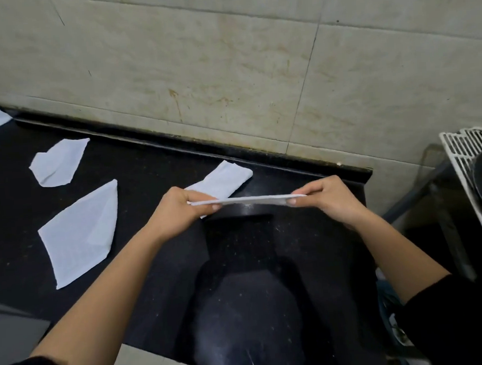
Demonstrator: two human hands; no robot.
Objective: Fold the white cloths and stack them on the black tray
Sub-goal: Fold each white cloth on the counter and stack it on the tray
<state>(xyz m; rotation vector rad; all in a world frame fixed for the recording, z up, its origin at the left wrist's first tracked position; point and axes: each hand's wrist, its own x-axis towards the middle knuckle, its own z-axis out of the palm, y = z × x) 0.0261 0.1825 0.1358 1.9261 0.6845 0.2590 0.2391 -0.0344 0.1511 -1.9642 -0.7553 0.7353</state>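
pinches a thin folded white cloth (252,200) level above the glossy black counter (147,171), left hand (176,212) gripping one end, right hand (330,198) the other.

The cloths (79,233) were white, the bench (13,212) black with pale specks, the wall tiles (226,69) beige and streaked, the wire rack (457,147) white.
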